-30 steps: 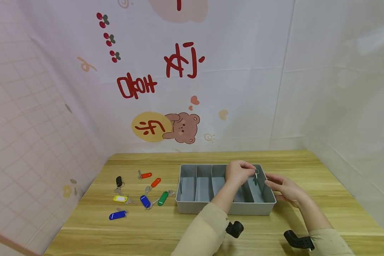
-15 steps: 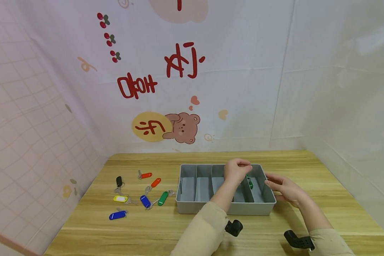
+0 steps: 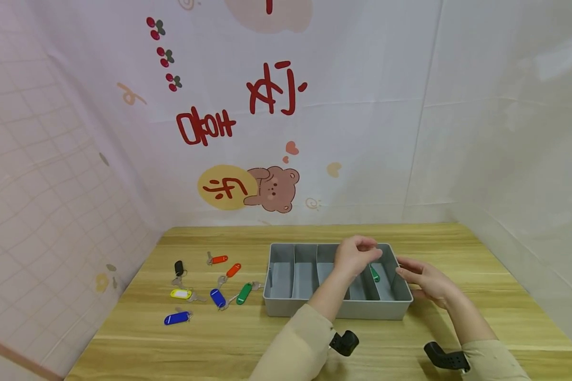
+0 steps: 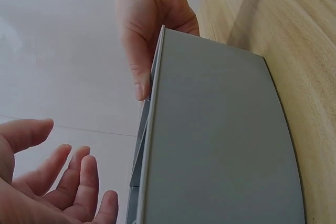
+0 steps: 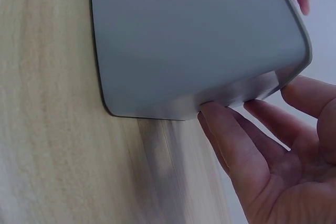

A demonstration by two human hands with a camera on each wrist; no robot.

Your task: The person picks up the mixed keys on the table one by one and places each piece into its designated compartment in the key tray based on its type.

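A grey divided tray (image 3: 333,309) stands on the table. My left hand (image 3: 355,259) is over its right part. In the left wrist view the left hand's fingers (image 4: 86,182) are loosely spread and hold nothing. Below that hand, a green key tag (image 3: 375,273) lies in the rightmost compartment, its upper end hidden by the hand. My right hand (image 3: 426,280) holds the tray's right end. Its thumb reaches over the rim in the left wrist view, and its fingertips (image 5: 215,108) press on the outer wall in the right wrist view.
Left of the tray lie several tagged keys: red tags (image 3: 219,259), blue tags (image 3: 177,318), a yellow tag (image 3: 181,294), another green tag (image 3: 244,293) and a black fob (image 3: 179,268). White printed cloth (image 3: 362,132) borders the wooden table (image 3: 195,354).
The left hand has let go of the key with the green tag, which now lies in the rightmost compartment; its fingers have spread. The right hand has stayed at the tray's end.
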